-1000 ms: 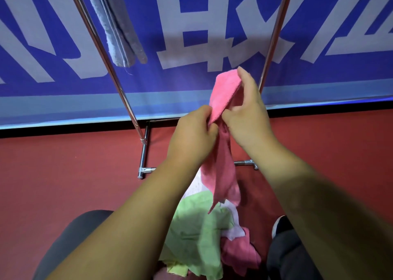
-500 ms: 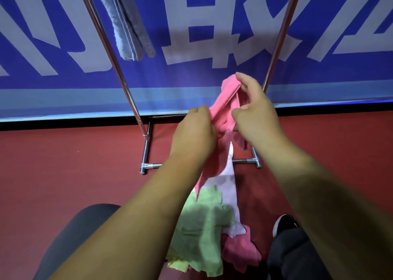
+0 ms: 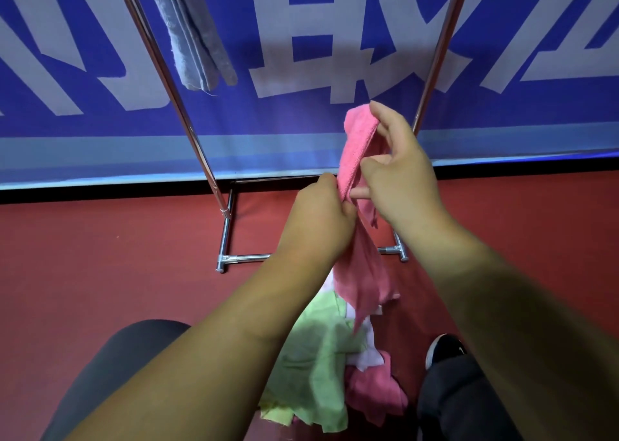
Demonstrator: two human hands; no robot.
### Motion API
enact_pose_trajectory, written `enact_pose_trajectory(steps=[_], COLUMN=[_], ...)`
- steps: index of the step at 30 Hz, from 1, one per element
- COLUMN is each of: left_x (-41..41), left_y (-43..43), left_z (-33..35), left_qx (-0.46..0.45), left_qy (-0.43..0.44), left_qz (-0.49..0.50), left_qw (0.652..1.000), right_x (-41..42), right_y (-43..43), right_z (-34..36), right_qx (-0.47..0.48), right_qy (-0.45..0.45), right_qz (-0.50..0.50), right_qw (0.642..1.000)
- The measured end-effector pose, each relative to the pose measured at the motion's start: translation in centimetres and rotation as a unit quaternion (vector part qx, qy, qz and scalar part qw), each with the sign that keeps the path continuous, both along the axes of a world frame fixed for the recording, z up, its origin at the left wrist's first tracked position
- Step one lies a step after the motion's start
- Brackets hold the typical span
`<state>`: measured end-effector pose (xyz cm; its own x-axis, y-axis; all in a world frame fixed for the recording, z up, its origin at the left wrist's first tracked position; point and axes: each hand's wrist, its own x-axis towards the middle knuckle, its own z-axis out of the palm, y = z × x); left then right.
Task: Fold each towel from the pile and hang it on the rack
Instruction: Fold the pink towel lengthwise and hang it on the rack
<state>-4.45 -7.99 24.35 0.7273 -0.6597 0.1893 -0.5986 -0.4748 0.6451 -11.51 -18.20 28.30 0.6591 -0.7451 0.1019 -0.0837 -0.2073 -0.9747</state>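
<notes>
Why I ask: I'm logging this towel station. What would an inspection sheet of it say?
Surface: red floor.
Job's things: pink towel held up; pile of green, white and pink towels on floor; grey towel hanging on rack.
Clutter: nothing seen.
Grippers: left hand grips pink towel; right hand pinches its upper edge.
Cables: nothing seen.
Surroundings: blue banner behind rack; black shoe beside pile.

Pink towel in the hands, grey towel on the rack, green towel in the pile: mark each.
pink towel (image 3: 355, 151), head view, its raised upper band
grey towel (image 3: 191, 38), head view, its hanging lower part
green towel (image 3: 311, 367), head view, middle of its crumpled face
</notes>
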Motion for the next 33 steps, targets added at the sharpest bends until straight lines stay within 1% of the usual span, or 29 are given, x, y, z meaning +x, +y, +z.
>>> enact_pose_trajectory(steps=[4, 7, 9, 13, 16, 17, 18, 20, 21, 22, 24, 25, 28, 30, 33], left_x=[-0.6, -1.1, -1.3, -0.7, 0.1, 0.4, 0.6, 1.2, 1.4, 1.6, 1.6, 1.5, 1.0, 1.0, 1.3], left_y=[-0.1, -0.3, -0.6, -1.1, -0.9, -0.8, -0.7, -0.5, -0.4, -0.3, -0.2, -0.3, -0.3, -0.4, -0.3], left_z=[0.1, 0.1, -0.1, -0.7, -0.6, -0.5, -0.4, -0.3, -0.2, -0.1, 0.2, 0.3, 0.4, 0.4, 0.3], left_qx=[-0.020, -0.034, -0.044, -0.065, -0.068, -0.065, -0.065, -0.074, -0.084, -0.094, -0.107, -0.112, -0.134, -0.145, -0.161], left_qy=[0.038, 0.116, 0.146, 0.135, 0.109, 0.100, 0.093, 0.078, 0.069, 0.057, 0.036, 0.028, 0.028, 0.036, 0.047], left_qz=[-0.019, -0.006, 0.011, 0.049, 0.061, 0.066, 0.072, 0.078, 0.075, 0.067, 0.043, 0.030, 0.011, 0.015, 0.023], left_qw=[0.999, 0.993, 0.988, 0.987, 0.990, 0.991, 0.991, 0.991, 0.991, 0.992, 0.993, 0.993, 0.991, 0.989, 0.986], right_x=[-0.2, -0.3, -0.2, -0.3, -0.4, -0.5, -0.7, -1.0, -1.1, -1.1, -1.0, -0.9, -0.4, -0.2, 0.1], right_y=[0.1, 0.2, 0.3, 0.0, -0.4, -0.6, -0.9, -1.9, -2.4, -2.7, -3.1, -3.2, -2.9, -2.7, -2.2], right_z=[0.3, 0.6, 0.8, 1.0, 0.9, 0.6, 0.2, -0.8, -1.2, -1.6, -2.6, -3.2, -4.3, -4.3, -3.8], right_qx=[0.031, 0.066, 0.090, 0.120, 0.135, 0.123, 0.090, -0.021, -0.068, -0.094, -0.120, -0.128, -0.138, -0.157, -0.217], right_qy=[-0.027, -0.054, -0.076, -0.113, -0.125, -0.111, -0.083, 0.011, 0.067, 0.121, 0.205, 0.231, 0.260, 0.238, 0.183], right_qz=[-0.012, -0.017, -0.021, -0.035, -0.039, -0.052, -0.071, -0.104, -0.110, -0.113, -0.106, -0.097, -0.082, -0.081, -0.053], right_qw=[0.999, 0.996, 0.993, 0.986, 0.982, 0.985, 0.990, 0.994, 0.989, 0.982, 0.965, 0.960, 0.952, 0.955, 0.957])
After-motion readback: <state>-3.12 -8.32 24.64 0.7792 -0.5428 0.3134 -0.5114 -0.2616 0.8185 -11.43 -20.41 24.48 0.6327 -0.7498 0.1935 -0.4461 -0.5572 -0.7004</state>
